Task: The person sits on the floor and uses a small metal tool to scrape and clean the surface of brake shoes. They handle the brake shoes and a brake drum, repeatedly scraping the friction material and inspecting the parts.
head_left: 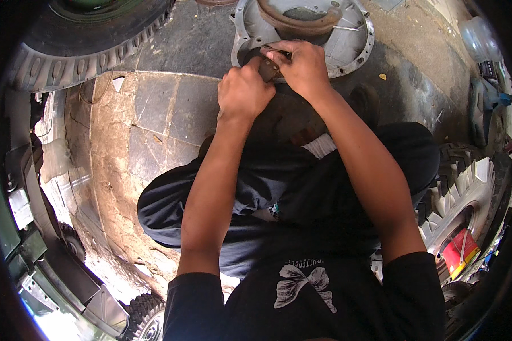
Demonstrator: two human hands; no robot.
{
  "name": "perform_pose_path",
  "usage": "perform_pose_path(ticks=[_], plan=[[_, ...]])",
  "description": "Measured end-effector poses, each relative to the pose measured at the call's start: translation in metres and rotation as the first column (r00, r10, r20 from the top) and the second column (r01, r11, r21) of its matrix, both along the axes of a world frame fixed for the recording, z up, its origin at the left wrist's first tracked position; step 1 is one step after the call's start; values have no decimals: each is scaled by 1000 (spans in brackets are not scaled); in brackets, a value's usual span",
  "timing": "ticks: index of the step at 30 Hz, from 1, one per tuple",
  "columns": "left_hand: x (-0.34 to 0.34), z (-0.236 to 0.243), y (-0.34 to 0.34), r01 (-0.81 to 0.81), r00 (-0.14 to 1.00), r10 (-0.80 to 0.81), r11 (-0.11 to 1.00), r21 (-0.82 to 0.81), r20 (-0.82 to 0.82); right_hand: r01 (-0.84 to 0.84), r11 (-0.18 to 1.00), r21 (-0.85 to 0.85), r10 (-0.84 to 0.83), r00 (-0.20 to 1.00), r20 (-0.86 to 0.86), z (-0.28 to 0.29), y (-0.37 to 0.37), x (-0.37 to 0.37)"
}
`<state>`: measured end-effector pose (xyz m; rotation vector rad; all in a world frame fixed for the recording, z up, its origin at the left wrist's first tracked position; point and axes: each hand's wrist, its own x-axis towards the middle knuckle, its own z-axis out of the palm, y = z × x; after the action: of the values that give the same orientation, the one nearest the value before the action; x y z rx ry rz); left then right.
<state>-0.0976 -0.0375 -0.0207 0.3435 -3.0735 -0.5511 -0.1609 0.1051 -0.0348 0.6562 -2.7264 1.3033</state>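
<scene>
My left hand is closed on one end of a small dark brown piece with light round spots, like rivet holes. From the other side, my right hand grips it with bent fingers and thumb. My fingers hide much of the piece, so its exact kind cannot be told. Both hands are at the near left rim of a round grey metal housing, which lies on the floor with bolt holes along its edge. A rusty brown ring-shaped part sits inside the housing, and a thin metal rod shows beside it.
I sit cross-legged on a worn tiled floor. A large tyre stands at the far left, another tyre at the right. Clear plastic bottles, a blue-grey container and a red-and-yellow container line the right side.
</scene>
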Motion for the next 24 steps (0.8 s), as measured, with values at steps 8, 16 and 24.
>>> perform_pose_path(ticks=[8, 16, 24], plan=[[2, 3, 1, -15, 1000, 15, 1000, 2, -11, 35, 999, 39, -39, 995, 90, 18, 16, 20], [0, 8, 0, -34, 999, 33, 999, 25, 38, 10, 999, -36, -7, 994, 107, 15, 4, 15], [0, 2, -3, -8, 1000, 8, 1000, 28, 17, 268, 938, -220, -240, 960, 147, 12, 14, 1]])
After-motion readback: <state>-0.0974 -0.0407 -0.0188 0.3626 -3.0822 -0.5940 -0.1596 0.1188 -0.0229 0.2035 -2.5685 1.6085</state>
